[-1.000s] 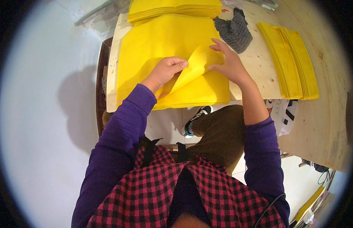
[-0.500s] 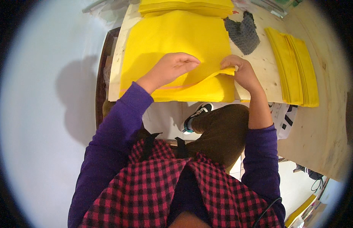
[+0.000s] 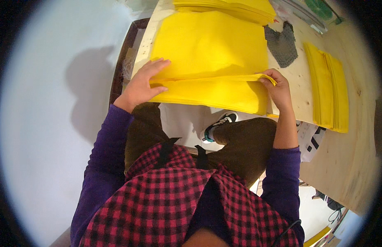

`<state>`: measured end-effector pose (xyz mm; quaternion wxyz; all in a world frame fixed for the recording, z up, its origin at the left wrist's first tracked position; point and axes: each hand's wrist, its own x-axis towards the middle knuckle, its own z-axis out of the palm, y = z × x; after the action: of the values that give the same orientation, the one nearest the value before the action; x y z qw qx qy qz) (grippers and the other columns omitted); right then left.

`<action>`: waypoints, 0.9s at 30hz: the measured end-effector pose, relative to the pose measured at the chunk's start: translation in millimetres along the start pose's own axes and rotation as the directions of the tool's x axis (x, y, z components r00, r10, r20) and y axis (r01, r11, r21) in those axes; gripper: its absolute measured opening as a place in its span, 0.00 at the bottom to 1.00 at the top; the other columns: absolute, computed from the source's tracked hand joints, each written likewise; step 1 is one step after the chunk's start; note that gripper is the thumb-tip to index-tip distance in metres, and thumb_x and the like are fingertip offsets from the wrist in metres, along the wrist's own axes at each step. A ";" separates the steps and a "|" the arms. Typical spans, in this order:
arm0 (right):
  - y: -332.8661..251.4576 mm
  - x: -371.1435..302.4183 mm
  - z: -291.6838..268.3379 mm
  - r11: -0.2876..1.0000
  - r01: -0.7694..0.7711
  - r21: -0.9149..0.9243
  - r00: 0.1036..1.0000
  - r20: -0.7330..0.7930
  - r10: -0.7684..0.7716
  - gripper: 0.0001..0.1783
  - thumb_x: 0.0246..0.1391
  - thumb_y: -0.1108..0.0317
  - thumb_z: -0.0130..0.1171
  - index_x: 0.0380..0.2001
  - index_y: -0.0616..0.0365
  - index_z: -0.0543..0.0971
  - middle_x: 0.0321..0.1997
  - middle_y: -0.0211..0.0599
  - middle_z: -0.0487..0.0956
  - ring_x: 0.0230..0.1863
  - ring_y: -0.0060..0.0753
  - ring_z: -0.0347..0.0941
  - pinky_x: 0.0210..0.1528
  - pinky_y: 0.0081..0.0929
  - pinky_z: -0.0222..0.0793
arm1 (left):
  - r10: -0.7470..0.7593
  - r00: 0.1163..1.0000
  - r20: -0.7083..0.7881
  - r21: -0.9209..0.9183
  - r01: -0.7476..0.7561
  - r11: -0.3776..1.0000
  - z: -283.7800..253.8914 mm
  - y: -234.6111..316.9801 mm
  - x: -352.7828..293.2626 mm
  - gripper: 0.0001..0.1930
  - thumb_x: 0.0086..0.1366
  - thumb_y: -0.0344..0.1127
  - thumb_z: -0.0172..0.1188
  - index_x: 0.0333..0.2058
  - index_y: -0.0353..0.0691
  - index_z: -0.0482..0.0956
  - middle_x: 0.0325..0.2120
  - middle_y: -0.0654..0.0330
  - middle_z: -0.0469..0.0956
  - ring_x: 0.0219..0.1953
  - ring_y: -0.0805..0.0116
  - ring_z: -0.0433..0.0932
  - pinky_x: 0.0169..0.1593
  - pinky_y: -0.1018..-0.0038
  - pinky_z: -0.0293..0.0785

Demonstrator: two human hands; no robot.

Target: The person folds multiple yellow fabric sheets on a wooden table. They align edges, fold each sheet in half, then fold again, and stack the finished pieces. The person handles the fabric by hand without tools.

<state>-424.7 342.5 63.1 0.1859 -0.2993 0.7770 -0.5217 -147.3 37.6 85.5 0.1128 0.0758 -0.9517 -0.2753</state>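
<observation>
A yellow cloth sheet (image 3: 211, 45) lies flat on the wooden table in front of me, over more yellow layers at the near edge. Its near edge is turned up in a fold running from side to side. At the fold's right end my right hand (image 3: 277, 88) pinches the lifted corner between thumb and fingers. My left hand (image 3: 143, 84) rests at the left end, fingers and thumb spread apart on the cloth. Beneath the fold, a yellow layer (image 3: 215, 94) hangs slightly over the table edge.
Behind the sheet is a stack of folded yellow cloth (image 3: 228, 9). A grey textured cloth (image 3: 282, 44) lies to its right on the wooden table (image 3: 296, 86). Further right sits another folded yellow pile (image 3: 327, 86). A white wall (image 3: 55, 123) rises at the left.
My left hand has moved left to the sheet's left side and spread open. The turned-up edge now stretches across the whole width. My right hand still holds the corner.
</observation>
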 end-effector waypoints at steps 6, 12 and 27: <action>6.2 -4.5 1.0 0.999 -0.010 0.036 0.999 -0.051 0.011 0.05 0.52 0.79 0.60 0.32 0.59 0.76 0.32 0.22 0.76 0.34 0.16 0.70 0.40 0.16 0.68 | -0.275 0.958 -0.077 -0.285 0.243 0.927 5.3 -32.2 -6.1 0.30 0.53 0.22 0.63 0.57 0.44 0.71 0.57 0.56 0.70 0.60 0.62 0.67 0.65 0.70 0.58; 9.7 -3.9 2.7 0.978 -0.049 0.202 0.998 -0.030 0.056 0.07 0.53 0.80 0.59 0.34 0.58 0.76 0.33 0.24 0.77 0.37 0.18 0.72 0.42 0.17 0.70 | -0.293 0.941 -0.170 -0.431 0.196 0.881 7.2 -56.6 0.7 0.23 0.57 0.17 0.55 0.52 0.39 0.76 0.55 0.58 0.73 0.61 0.65 0.67 0.65 0.70 0.59; 7.6 3.9 6.7 0.990 0.023 0.141 0.973 -0.230 0.010 0.09 0.55 0.77 0.59 0.40 0.62 0.76 0.37 0.29 0.78 0.38 0.19 0.73 0.44 0.17 0.69 | -0.342 0.939 0.025 -0.503 0.307 0.808 -13.6 -79.2 33.0 0.12 0.62 0.27 0.59 0.45 0.32 0.79 0.39 0.63 0.82 0.39 0.78 0.76 0.48 0.78 0.71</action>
<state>-425.7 337.4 53.6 0.1138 -0.2256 0.7530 -0.6076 -169.1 -42.4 59.6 0.1117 0.2147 -0.8162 -0.5246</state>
